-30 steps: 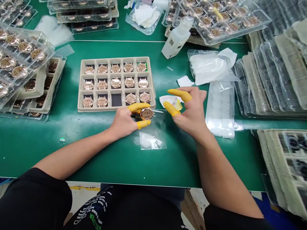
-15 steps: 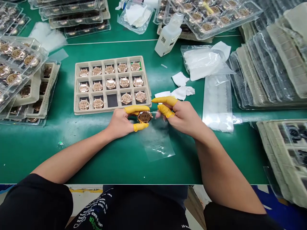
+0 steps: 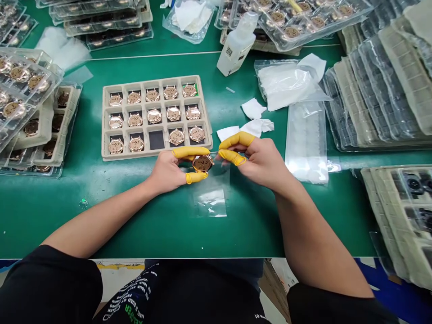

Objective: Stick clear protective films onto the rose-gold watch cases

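Observation:
My left hand (image 3: 172, 170) pinches a rose-gold watch case (image 3: 203, 164) by its edges between thumb and finger, its engraved back facing up. Yellow finger cots cover the gripping fingertips. Just right of the case, my right hand (image 3: 254, 155) is closed, with yellow-cotted thumb and forefinger pinched on what looks like the top edge of a clear plastic film (image 3: 212, 202). That film hangs or lies below both hands; its upper part is hard to make out. Behind my left hand sits a beige compartment tray (image 3: 153, 155) of similar watch cases, with one front-row compartment vacant.
White wipes (image 3: 253, 109) lie beyond my right hand, near a white plastic bottle (image 3: 237, 45) and a bag of wipes (image 3: 286, 85). Stacked watch trays (image 3: 30, 99) stand at left, empty trays (image 3: 381, 85) at right. Another tray stack (image 3: 398, 216) is at the front right.
My right thumb and forefinger have come together from a wider gap. The clear film has shifted left and hangs straighter. My left hand keeps its hold on the watch case.

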The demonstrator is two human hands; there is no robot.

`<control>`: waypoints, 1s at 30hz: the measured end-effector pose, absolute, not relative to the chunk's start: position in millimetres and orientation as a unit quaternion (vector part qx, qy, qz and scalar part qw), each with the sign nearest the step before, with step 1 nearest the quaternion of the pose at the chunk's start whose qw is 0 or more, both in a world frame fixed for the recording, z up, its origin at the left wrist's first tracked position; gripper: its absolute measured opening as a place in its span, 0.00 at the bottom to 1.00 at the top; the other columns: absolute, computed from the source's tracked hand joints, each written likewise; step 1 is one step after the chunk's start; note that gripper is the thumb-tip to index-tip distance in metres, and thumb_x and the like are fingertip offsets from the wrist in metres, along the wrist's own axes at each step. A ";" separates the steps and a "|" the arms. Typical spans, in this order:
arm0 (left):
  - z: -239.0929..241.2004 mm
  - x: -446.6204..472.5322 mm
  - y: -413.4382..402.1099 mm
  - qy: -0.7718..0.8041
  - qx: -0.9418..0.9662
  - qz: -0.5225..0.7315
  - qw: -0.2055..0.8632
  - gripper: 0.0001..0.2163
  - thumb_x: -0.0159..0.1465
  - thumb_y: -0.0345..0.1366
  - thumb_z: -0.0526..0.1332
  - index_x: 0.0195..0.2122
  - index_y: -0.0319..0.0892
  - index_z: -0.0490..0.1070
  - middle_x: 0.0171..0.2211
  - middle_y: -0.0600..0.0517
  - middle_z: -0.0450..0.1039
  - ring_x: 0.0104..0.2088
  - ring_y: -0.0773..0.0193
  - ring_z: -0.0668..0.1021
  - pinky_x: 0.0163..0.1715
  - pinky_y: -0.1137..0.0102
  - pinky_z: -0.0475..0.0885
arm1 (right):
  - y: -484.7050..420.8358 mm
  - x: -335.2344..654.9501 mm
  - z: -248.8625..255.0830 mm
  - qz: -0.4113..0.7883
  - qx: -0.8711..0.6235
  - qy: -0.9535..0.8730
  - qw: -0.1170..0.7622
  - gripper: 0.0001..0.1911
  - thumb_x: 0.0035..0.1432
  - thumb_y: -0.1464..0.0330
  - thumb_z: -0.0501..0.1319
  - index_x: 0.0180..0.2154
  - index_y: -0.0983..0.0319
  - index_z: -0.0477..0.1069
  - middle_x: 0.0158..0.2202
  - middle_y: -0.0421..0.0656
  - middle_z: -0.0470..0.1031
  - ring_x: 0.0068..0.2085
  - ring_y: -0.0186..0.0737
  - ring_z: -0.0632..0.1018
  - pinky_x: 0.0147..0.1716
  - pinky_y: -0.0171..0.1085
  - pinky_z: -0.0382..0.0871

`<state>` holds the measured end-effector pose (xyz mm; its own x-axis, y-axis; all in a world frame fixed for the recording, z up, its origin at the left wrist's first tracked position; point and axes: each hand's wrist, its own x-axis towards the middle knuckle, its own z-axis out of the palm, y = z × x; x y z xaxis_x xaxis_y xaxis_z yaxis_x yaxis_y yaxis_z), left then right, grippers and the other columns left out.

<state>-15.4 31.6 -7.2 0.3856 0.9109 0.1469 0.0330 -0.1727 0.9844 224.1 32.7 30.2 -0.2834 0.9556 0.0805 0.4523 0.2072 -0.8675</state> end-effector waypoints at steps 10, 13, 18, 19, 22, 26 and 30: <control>-9.4 -14.5 31.5 0.368 0.649 0.395 0.536 0.23 0.52 0.33 0.77 0.51 0.42 0.84 0.48 0.48 0.87 0.46 0.56 0.87 0.52 0.65 0.84 | 34.7 229.7 27.1 0.218 -0.480 -0.812 0.251 0.04 0.62 0.67 0.63 0.40 0.56 0.76 0.36 0.44 0.85 0.34 0.45 0.83 0.33 0.42 0.73; -9.7 -12.8 34.2 0.389 0.597 0.403 0.574 0.27 0.49 0.34 0.79 0.52 0.40 0.83 0.46 0.47 0.87 0.43 0.58 0.87 0.49 0.65 0.85 | 35.3 232.8 31.9 0.200 -0.445 -0.829 0.273 0.03 0.61 0.69 0.64 0.37 0.56 0.76 0.43 0.45 0.86 0.42 0.49 0.83 0.42 0.47 0.76; -6.7 -13.1 38.9 0.440 0.541 0.397 0.597 0.31 0.46 0.36 0.81 0.53 0.39 0.82 0.41 0.47 0.87 0.41 0.58 0.87 0.47 0.65 0.84 | 30.9 233.0 43.8 0.402 -0.386 -0.695 0.455 0.05 0.57 0.63 0.72 0.34 0.54 0.79 0.55 0.43 0.82 0.51 0.50 0.81 0.51 0.52 0.77; -6.6 -13.4 38.8 0.443 0.549 0.394 0.589 0.31 0.46 0.35 0.80 0.54 0.39 0.82 0.42 0.48 0.87 0.41 0.58 0.87 0.48 0.65 0.84 | 28.6 228.7 43.7 0.447 -0.394 -0.647 0.475 0.07 0.55 0.61 0.73 0.34 0.54 0.80 0.56 0.43 0.81 0.51 0.49 0.80 0.50 0.51 0.77; -7.7 -14.2 36.9 0.442 0.583 0.384 0.564 0.30 0.49 0.35 0.78 0.55 0.41 0.81 0.44 0.48 0.86 0.41 0.58 0.86 0.48 0.65 0.83 | 19.9 207.1 37.9 0.507 -0.486 -0.560 0.440 0.10 0.51 0.60 0.76 0.33 0.56 0.80 0.56 0.44 0.81 0.51 0.47 0.80 0.52 0.49 0.76; -9.1 -14.9 34.4 0.420 0.628 0.374 0.538 0.27 0.52 0.35 0.76 0.55 0.42 0.82 0.42 0.50 0.87 0.41 0.59 0.86 0.45 0.67 0.82 | 12.0 181.8 28.3 0.559 -0.547 -0.492 0.383 0.11 0.49 0.61 0.75 0.33 0.58 0.80 0.44 0.44 0.84 0.46 0.45 0.81 0.52 0.47 0.76; -9.1 -15.6 34.6 0.415 0.633 0.371 0.539 0.27 0.53 0.34 0.75 0.56 0.42 0.82 0.42 0.50 0.87 0.40 0.60 0.86 0.46 0.67 0.82 | 12.2 179.3 24.8 0.555 -0.558 -0.480 0.388 0.12 0.48 0.60 0.74 0.33 0.59 0.79 0.36 0.43 0.83 0.39 0.43 0.81 0.45 0.44 0.75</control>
